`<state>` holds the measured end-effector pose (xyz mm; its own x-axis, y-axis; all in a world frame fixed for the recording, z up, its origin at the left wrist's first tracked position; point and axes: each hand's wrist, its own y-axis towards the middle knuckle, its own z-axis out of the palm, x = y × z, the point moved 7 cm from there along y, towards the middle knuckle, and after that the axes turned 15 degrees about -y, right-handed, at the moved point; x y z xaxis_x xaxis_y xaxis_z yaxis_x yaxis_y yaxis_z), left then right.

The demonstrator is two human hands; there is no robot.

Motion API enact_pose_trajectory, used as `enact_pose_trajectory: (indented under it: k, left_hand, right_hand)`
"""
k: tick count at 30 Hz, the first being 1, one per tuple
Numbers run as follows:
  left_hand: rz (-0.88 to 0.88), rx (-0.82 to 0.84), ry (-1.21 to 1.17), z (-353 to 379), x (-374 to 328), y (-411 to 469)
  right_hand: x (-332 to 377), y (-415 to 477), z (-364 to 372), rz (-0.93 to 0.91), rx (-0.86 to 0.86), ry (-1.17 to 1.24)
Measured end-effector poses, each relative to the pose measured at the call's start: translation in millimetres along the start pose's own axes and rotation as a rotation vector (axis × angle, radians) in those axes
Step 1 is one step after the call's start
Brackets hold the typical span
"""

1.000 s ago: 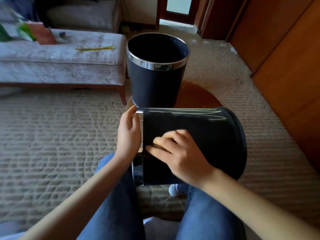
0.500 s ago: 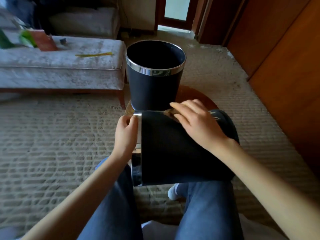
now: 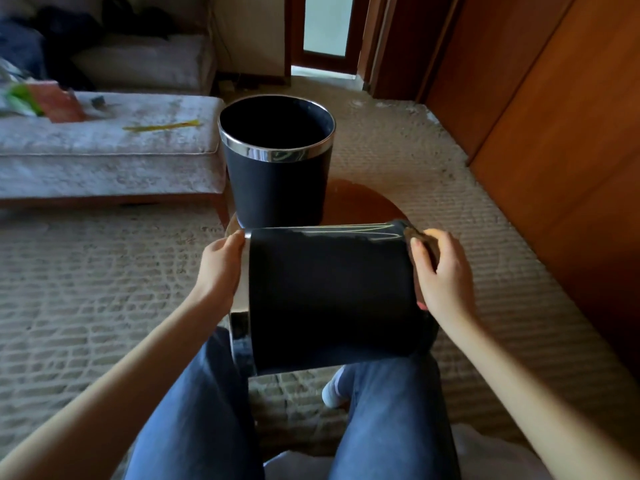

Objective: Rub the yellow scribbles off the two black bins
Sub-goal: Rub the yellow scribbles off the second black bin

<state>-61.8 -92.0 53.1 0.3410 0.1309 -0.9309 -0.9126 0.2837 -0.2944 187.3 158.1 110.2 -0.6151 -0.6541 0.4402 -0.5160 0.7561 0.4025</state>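
Observation:
A black bin with a chrome rim lies on its side across my lap, mouth to the left. Thin yellow scribbles run along its upper far edge. My left hand grips the chrome rim at the left. My right hand is at the bin's base end on the right, pressing a small dark brownish pad against the bin's top right corner. A second black bin stands upright on a round wooden table just beyond; no scribbles show on its near side.
A grey upholstered bench at the left carries a yellow strip and coloured packets. Wooden wardrobe panels line the right. Beige carpet covers the floor. My knees in jeans sit under the bin.
My right hand has slid with the pad from the bin's middle, up over the top edge, to the base end on the right. The yellow lines show again.

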Motion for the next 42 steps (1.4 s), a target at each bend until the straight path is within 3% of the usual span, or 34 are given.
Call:
enact_pose_trajectory:
  k: [6,11,14,18,23,27,33,42]
  left_hand:
    - [0.212,0.070,0.018,5.5,-6.5,-15.8]
    - [0.344,0.104,0.063,7.0,-2.5,-27.9]
    - [0.333,0.097,0.101,4.0,-2.2,-26.4]
    - [0.259,0.106,0.135,2.8,-1.9,-18.5]
    - [0.231,0.058,0.156,11.7,-7.0,-12.5]
    - [0.236,0.102,0.207,18.9,-13.2,0.1]
    - [0.258,0.100,0.313,24.6,-17.0,12.0]
    - [0.339,0.079,0.359,15.1,-14.6,-7.1]
  right_hand:
    - [-6.0,-1.6,1.1,-0.032,-0.015,0.012]
    - [-8.0,-1.1,-3.7,-0.230,-0.011,-0.169]
    - [2.4,6.3,-26.3,-0.385,-0.164,-0.315]
    - [23.8,24.0,-58.7,-0.484,-0.376,-0.211]
    - [45.8,-9.1,-7.0,-0.747,-0.216,-0.302]
    - [24.4,-34.4,-5.0,-0.662,-0.190,-0.152]
    - [6.4,-69.7,0.3,-0.689,-0.150,-0.160]
    - [51.5,28.0,9.8,-0.642,-0.173,-0.225]
